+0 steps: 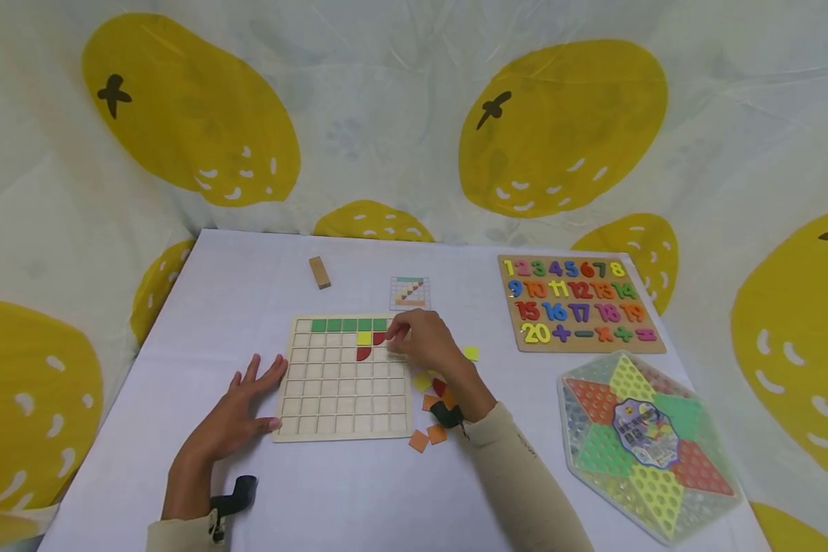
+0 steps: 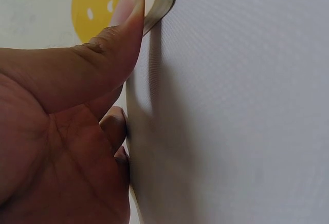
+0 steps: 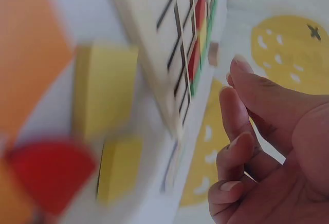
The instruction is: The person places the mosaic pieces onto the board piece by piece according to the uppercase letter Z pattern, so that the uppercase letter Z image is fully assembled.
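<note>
A wooden grid board [image 1: 317, 399] lies on the white table. Green square tiles [image 1: 348, 326] fill part of its top row. Below them sit a yellow square tile [image 1: 364, 338] and two red quarter-round tiles [image 1: 363, 353]. My left hand [image 1: 234, 418] rests at the board's left edge with fingers spread, and its thumb [image 2: 115, 49] touches the rim. Over the board's upper right corner hovers my right hand [image 1: 424, 341], fingers loosely bent. In the right wrist view, nothing shows between its thumb and fingertips [image 3: 234, 113].
Loose orange tiles [image 1: 418, 441], yellow tiles [image 1: 471, 353] and a red piece [image 3: 51, 172] lie right of the board. Behind it are a pattern card [image 1: 410, 293] and a wooden block [image 1: 320, 272]. Farther right lie a number puzzle [image 1: 579, 303] and a hexagonal checkers board [image 1: 645, 445].
</note>
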`<state>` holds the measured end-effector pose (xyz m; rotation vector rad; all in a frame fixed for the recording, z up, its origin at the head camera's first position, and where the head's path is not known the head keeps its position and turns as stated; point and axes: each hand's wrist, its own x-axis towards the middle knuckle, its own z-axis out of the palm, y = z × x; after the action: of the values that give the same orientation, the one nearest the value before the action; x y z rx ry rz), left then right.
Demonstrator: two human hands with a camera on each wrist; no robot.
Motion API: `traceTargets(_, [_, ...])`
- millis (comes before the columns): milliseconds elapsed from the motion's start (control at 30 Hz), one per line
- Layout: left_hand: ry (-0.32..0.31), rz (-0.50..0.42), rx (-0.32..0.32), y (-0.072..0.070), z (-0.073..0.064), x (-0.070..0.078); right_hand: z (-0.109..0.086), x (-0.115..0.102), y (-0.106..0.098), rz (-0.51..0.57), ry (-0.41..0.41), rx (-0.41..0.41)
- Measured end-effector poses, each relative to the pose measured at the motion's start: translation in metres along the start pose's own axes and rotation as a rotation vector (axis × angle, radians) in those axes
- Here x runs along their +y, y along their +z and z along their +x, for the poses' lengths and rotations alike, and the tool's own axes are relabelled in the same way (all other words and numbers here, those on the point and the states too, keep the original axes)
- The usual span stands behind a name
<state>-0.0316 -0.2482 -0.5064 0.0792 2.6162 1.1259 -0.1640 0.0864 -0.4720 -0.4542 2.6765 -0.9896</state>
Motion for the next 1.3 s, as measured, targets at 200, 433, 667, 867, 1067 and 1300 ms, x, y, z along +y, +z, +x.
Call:
traceTargets(200, [-0.008,-0.004,-0.001,-0.002,-0.001,0.0,-0.016,0.02,-0.02,-0.013,0.052,-0.003])
traceTargets(433, [0.001,-0.003,0.0,-0.002,-0.002,-0.002,-0.029,0.039,-0.028,-0.028,0.139,-0.045])
traceTargets(667, [-0.003,-0.01,0.003,-0.001,-0.002,-0.002,-0.033,0.046,-0.021,-0.093,0.172,-0.074])
traceTargets(867, [-0.011,-0.007,0.002,0.0,0.0,-0.003,-0.033,0.045,-0.018,-0.13,0.156,-0.039])
traceTargets(1067, [0.0,-0.006,0.001,0.0,-0.001,-0.001,-0.033,0.04,-0.019,-0.073,0.124,0.017])
traceTargets(1300, [0.014,-0.006,0.001,-0.001,-0.001,0.0,-0.031,0.028,-0.015,-0.01,0.062,0.019])
